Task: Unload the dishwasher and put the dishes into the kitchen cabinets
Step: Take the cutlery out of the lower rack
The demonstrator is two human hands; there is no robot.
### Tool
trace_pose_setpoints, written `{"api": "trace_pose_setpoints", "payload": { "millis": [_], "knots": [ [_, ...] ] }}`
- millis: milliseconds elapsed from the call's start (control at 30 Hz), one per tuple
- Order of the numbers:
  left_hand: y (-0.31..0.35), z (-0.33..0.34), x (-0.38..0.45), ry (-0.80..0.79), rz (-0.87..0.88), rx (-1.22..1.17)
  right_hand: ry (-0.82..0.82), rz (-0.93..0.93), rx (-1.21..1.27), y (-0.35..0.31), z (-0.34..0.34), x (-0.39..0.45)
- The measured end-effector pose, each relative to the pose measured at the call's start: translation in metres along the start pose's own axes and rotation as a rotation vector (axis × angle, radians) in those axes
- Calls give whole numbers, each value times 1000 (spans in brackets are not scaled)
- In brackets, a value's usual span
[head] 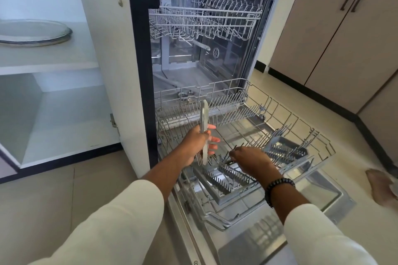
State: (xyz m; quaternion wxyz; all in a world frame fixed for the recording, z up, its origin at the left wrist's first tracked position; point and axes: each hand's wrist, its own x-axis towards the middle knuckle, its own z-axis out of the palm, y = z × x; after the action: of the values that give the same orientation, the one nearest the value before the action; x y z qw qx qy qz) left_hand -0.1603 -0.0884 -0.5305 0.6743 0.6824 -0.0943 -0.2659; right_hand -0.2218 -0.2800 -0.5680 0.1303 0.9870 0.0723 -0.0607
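The dishwasher stands open with its lower rack (301, 118) pulled out over the lowered door (247, 243). My left hand (197, 144) is closed around a bunch of metal cutlery (204, 118), handles pointing up and fork tines down. My right hand (252, 160) reaches into the rack at the near grey cutlery basket (224, 180), fingertips pinching a small dark piece there; what it is I cannot tell. A second grey cutlery basket (284, 150) sits further right. The upper rack (204, 21) holds nothing visible.
To the left an open white cabinet (64, 97) has a round glass plate (32, 32) on its upper shelf. Beige cabinets (336, 38) with dark handles line the right side. A foot (379, 187) rests on the tiled floor at the right.
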Motion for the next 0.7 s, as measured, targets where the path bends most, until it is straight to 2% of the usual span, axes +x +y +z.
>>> {"api": "trace_pose_setpoints", "payload": {
  "millis": [100, 233, 300, 400, 500, 567, 700],
  "knots": [
    [1, -1, -2, 15, -8, 3, 19, -35, -14, 5, -5, 0],
    [-2, -4, -2, 36, -22, 17, 61, 25, 71, 13, -26, -1],
    [-1, -4, -2, 51, -27, 0, 119, 140, 282, 13, -46, -1],
    [2, 2, -1, 51, -21, -41, 270, 312, 815, 13, -80, 4],
    [6, 13, -3, 14, -40, -105, 230, 369, 1333, 6, -99, 10],
    [9, 18, -3, -8, -48, -175, 194, 382, 1443, -2, -100, 15],
    [8, 19, -6, -21, -85, -253, 191, 508, 1489, -13, -95, 23]
  ]
}}
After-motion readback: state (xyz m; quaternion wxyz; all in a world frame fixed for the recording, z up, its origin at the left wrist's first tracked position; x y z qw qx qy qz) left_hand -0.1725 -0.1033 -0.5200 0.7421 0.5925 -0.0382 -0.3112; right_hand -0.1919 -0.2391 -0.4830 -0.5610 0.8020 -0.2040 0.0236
